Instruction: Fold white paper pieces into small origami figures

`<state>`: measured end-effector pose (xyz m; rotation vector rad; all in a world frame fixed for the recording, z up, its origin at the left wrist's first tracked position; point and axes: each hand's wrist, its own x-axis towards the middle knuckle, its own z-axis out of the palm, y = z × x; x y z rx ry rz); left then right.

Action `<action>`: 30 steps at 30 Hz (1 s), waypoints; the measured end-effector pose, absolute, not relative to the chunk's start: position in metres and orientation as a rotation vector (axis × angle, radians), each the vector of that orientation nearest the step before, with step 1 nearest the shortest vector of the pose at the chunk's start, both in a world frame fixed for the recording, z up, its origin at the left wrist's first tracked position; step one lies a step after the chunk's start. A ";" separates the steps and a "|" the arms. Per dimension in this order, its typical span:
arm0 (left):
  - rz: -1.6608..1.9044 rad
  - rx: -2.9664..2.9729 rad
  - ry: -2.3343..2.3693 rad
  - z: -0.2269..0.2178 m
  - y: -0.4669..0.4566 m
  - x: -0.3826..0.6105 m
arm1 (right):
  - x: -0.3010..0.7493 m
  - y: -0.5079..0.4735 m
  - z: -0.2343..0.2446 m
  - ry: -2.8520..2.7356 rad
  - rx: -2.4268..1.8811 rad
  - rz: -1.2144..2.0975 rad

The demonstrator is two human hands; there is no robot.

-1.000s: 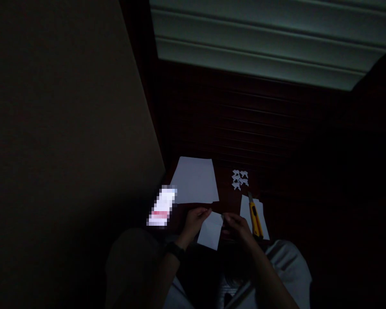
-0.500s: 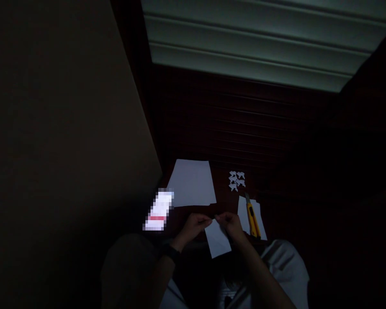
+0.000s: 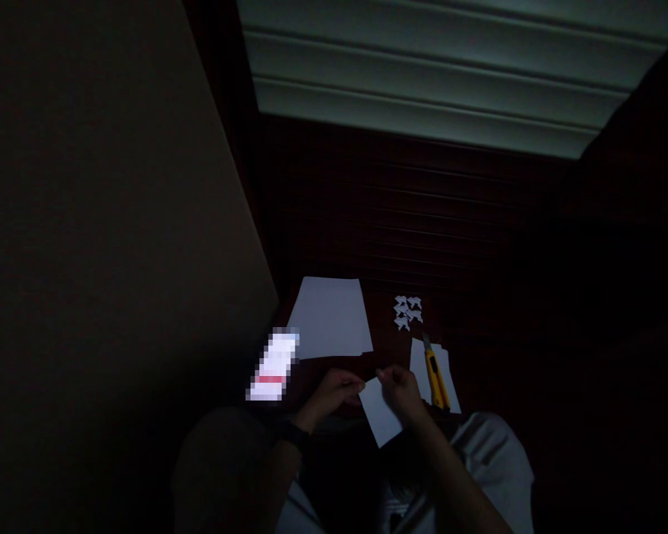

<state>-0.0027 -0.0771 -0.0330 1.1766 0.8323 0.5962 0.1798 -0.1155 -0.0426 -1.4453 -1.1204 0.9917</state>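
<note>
The scene is very dark. A small white paper piece (image 3: 379,417) hangs tilted between my two hands above my lap. My left hand (image 3: 332,393) pinches its upper left corner with closed fingers. My right hand (image 3: 404,391) grips its upper right edge, fingers curled over it. A dark watch band sits on my left wrist. Just beyond my hands lies a larger white sheet (image 3: 330,317) on the dark surface.
A yellow utility knife (image 3: 435,373) rests on a narrow strip of white paper (image 3: 421,365) right of my hands. Several small folded paper pieces (image 3: 407,311) are clustered behind it. A lit phone screen (image 3: 272,366) lies at left. A pale wall fills the left side.
The small paper has swung from leaning left to leaning right, and my hands have drawn closer together at its top edge. The view has shifted slightly.
</note>
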 end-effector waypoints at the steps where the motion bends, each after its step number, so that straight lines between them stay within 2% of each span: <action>1: 0.599 1.170 0.832 -0.032 -0.077 -0.003 | 0.181 -0.116 -0.042 -1.107 -1.447 0.991; 17: 0.744 1.069 0.879 -0.019 -0.080 -0.001 | 0.183 -0.114 -0.052 -0.759 -1.382 1.028; 25: 0.740 1.226 0.936 -0.028 -0.078 0.005 | 0.171 -0.115 -0.055 -0.899 -1.464 0.955; 30: 0.702 1.315 0.971 -0.033 -0.079 0.004 | 0.177 -0.111 -0.048 -1.088 -1.434 1.169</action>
